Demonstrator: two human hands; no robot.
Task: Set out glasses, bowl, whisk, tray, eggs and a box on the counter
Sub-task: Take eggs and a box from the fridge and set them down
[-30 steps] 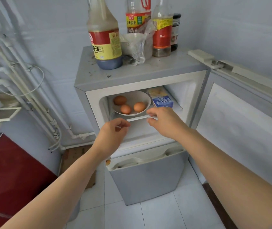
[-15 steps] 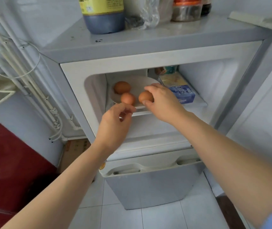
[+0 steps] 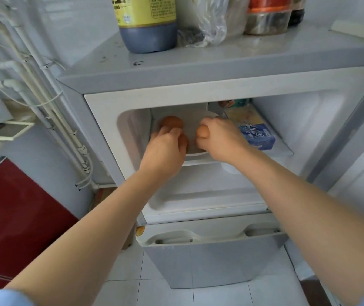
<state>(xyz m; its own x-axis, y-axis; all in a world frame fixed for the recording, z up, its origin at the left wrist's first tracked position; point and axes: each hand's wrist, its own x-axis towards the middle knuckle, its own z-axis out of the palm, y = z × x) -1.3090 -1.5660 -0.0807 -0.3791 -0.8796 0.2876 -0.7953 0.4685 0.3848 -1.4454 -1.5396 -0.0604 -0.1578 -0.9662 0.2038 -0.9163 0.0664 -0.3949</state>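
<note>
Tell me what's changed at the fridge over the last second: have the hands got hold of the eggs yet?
Both hands went from the shelf's front edge into the compartment. The right hand has closed on one egg; the left hand now covers the front egg, though its grip is hidden. The third egg stays on the plate, and the blue box beside it has not moved.

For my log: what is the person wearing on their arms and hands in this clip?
Both hands are bare: the left hand and the right hand show no gloves, rings or watch. Both forearms are uncovered up to near the elbow. A light blue sleeve shows at the bottom left corner on the left arm, and a sliver of the same blue at the bottom right edge.
</note>
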